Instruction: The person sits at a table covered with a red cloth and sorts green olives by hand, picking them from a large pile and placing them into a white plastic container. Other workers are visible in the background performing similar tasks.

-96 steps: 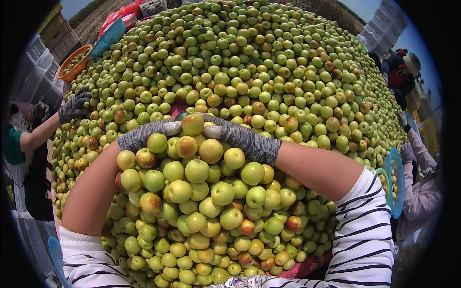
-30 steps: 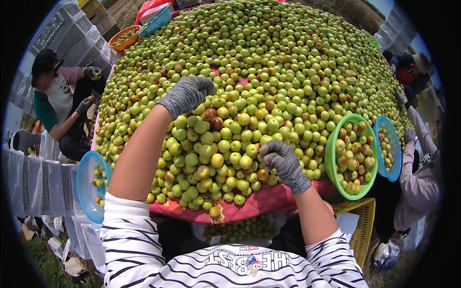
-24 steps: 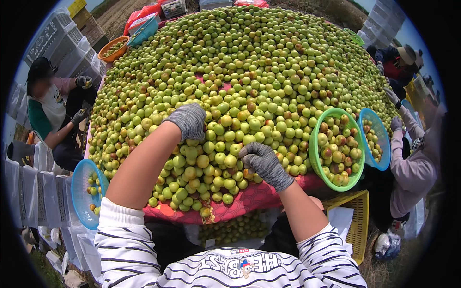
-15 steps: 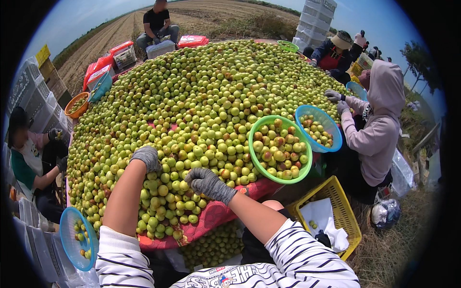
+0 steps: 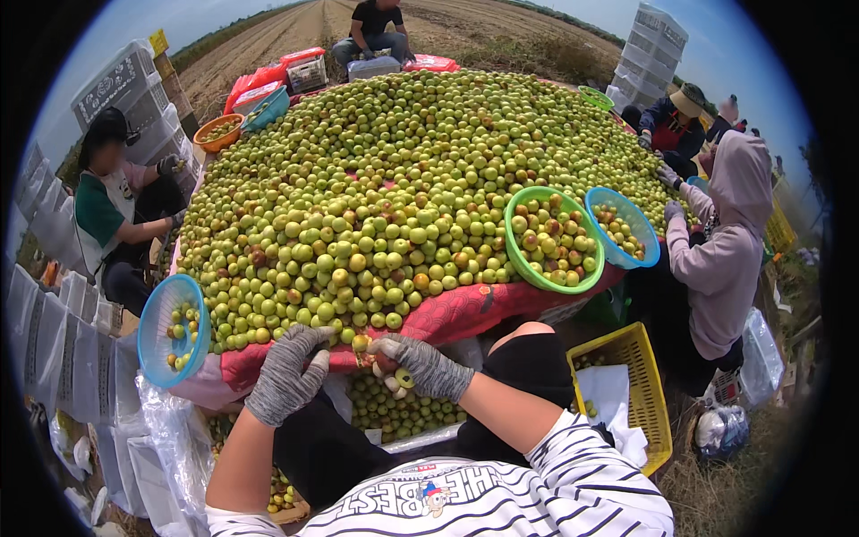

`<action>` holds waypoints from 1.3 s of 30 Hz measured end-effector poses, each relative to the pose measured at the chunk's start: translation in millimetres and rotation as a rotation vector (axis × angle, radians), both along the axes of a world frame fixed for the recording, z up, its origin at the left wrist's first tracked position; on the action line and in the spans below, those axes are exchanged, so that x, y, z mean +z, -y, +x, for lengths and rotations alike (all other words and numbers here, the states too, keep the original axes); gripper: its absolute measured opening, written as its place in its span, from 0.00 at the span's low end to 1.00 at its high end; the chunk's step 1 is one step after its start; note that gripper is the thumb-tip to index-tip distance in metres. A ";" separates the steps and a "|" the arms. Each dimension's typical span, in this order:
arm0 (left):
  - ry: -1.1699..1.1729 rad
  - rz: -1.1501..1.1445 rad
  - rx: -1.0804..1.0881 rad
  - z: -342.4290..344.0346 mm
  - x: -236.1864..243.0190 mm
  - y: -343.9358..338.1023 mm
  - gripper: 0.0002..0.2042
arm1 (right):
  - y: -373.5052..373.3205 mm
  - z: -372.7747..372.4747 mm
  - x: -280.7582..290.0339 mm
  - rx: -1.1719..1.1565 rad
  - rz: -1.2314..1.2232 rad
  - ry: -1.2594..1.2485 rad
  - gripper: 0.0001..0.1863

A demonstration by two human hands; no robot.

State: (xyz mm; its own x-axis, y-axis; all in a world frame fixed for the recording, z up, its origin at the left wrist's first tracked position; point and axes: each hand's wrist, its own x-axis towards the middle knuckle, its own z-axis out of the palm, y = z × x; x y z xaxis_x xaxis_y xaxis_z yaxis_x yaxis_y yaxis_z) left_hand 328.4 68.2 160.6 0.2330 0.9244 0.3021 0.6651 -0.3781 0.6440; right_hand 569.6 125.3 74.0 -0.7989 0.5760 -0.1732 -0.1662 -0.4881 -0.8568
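Back from the pile (image 5: 394,215) to the front edge of the surface (image 5: 452,313), both hands have moved: the left hand (image 5: 289,376) has loosely bent fingers, thumb apart; the right hand (image 5: 422,368) grips a reddish fruit (image 5: 386,362). Picking out seems underway; the next move calls for a secure hold.

Reddish-brown round fruit (image 5: 386,362) in right-hand fingers (image 5: 407,350), yellow-green fruits (image 5: 394,224) heaped beyond

Lettering stands on the near white long-sleeved shirt with black stripes (image 5: 546,501): large bold outlined capitals across the chest, beside a small blue-and-red printed cartoon figure (image 5: 434,498), with a small red-and-dark rectangular printed label (image 5: 419,467) above. Pale marks on the grey plastic crates (image 5: 116,89), far left, are illegible.
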 end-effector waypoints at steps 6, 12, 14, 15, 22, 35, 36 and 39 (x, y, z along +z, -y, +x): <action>0.053 -0.071 0.679 -84.4 -97.1 166.4 0.10 | 64.4 22.5 -28.0 -0.208 -0.252 0.137 0.15; -0.165 -0.721 1.020 -141.9 -152.4 261.8 0.11 | 80.2 18.0 -29.3 -0.230 -0.218 0.109 0.15; -0.203 -0.765 1.110 -164.0 -149.8 275.4 0.15 | 80.4 16.2 -28.3 -0.218 -0.218 0.076 0.13; -0.233 -0.784 1.141 -170.2 -144.5 278.0 0.18 | 79.4 15.6 -27.8 -0.185 -0.248 0.055 0.12; 0.200 -0.100 0.874 -102.0 -70.8 177.6 0.14 | 59.2 3.3 -24.1 -0.298 -0.460 -0.007 0.20; 0.229 -0.174 -0.059 57.3 -101.0 -25.6 0.21 | -7.3 6.9 -29.5 -0.427 -0.341 -0.357 0.30; 0.387 -0.305 -0.114 54.1 -107.2 -36.3 0.20 | -17.5 11.9 -31.0 -0.427 -0.354 -0.336 0.31; 0.703 -0.366 -0.158 47.8 -125.5 -56.8 0.18 | -39.3 17.3 -42.7 -0.448 -0.352 -0.308 0.33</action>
State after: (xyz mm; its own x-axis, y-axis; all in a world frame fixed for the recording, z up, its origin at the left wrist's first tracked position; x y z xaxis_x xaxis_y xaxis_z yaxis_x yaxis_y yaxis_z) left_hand 376.3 124.9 35.1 0.2370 0.9651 0.1112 0.0143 -0.1179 0.9929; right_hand 586.9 164.6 31.3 -0.5373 0.8158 -0.2139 -0.6320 -0.5574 -0.5384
